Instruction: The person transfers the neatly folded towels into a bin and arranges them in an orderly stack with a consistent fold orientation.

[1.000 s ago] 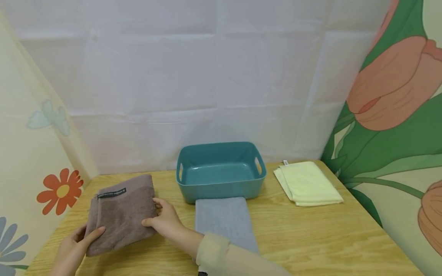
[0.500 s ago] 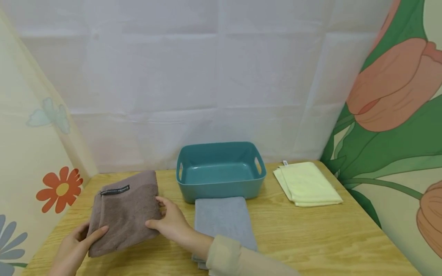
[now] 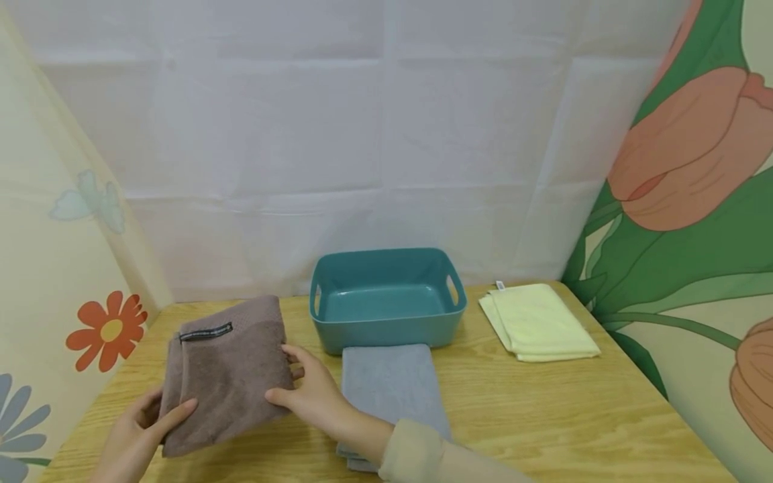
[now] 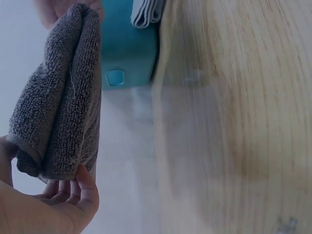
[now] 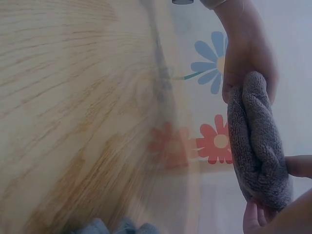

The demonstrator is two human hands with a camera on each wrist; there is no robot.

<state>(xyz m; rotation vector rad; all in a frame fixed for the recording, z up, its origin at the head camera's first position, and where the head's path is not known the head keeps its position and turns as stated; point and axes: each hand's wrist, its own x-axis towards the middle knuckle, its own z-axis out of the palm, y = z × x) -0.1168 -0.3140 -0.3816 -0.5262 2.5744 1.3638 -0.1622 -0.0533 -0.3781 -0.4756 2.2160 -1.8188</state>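
A folded brown-grey towel (image 3: 232, 376) with a dark label strip is held up between both hands, tilted, over the left part of the table. My left hand (image 3: 135, 426) grips its left edge, thumb on the front face. On the opposite edge my right hand (image 3: 314, 389) pinches it with thumb in front and fingers behind. Both wrist views show the towel's thick folded layers, the left one with a loose thread down the side. Beside the right forearm lies a folded blue-grey towel (image 3: 389, 379), partly covered by that arm.
A teal basket (image 3: 386, 332) with handle holes stands at the back middle, right behind the blue-grey towel. To its right a folded pale yellow towel (image 3: 543, 322) lies on the wooden table (image 3: 531, 416). A white sheet (image 3: 272, 134) hangs behind the table.
Both hands have shifted slightly to the right with the brown-grey towel between them. More of the blue-grey towel's near edge shows under the right arm. The basket and yellow towel stay put.
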